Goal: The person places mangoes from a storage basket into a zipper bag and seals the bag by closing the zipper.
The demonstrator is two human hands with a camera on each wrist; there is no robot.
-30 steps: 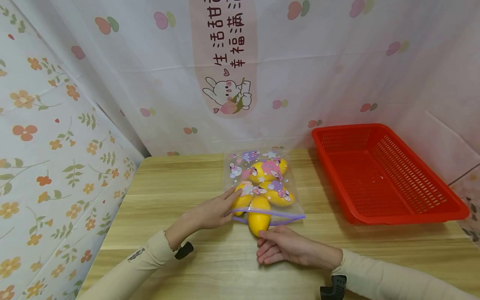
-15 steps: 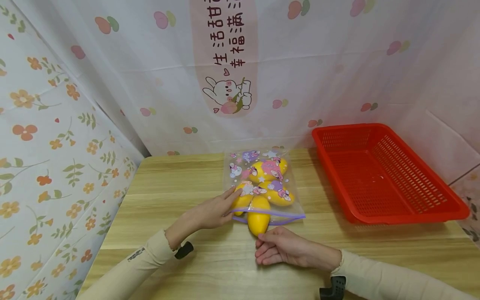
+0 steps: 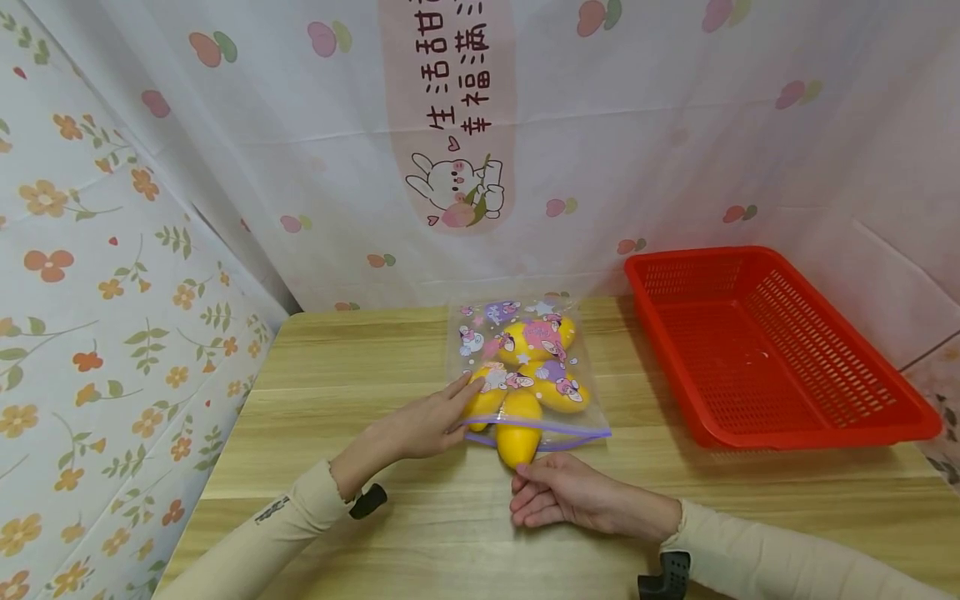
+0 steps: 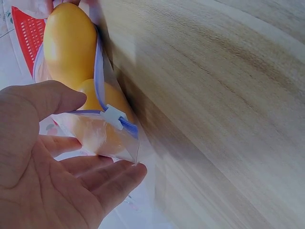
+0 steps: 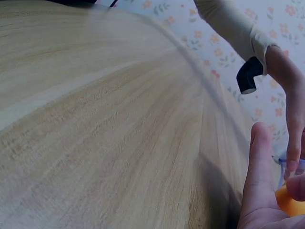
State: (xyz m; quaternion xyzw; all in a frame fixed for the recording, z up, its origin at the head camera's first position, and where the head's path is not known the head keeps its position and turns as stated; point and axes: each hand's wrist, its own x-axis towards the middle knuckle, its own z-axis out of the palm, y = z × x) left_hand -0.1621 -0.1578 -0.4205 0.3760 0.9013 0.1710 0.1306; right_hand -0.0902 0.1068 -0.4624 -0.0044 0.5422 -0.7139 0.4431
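A clear zip bag (image 3: 468, 387) with pink and purple cartoon prints lies on the table, its purple-edged mouth towards me. Several yellow mangoes (image 3: 564, 395) show inside it. One mango (image 3: 517, 446) sits in the mouth, its near end sticking out. My left hand (image 3: 420, 427) holds the bag's left edge by the mouth; in the left wrist view the thumb (image 4: 64, 98) lies over the edge near a white slider (image 4: 113, 117), fingers on the other side. My right hand (image 3: 566, 493) pinches the protruding mango's tip between thumb and forefinger, the other fingers loosely bent.
A red plastic basket (image 3: 693, 400) with slotted walls stands on the right of the wooden table (image 3: 330, 358), with no fruit in it. Floral cloth (image 3: 150, 275) hangs along the left side and a printed curtain (image 3: 322, 167) behind the table.
The protruding mango has shifted very slightly farther into the bag, and my right hand has edged with it. My left hand and the bag stay where they were.
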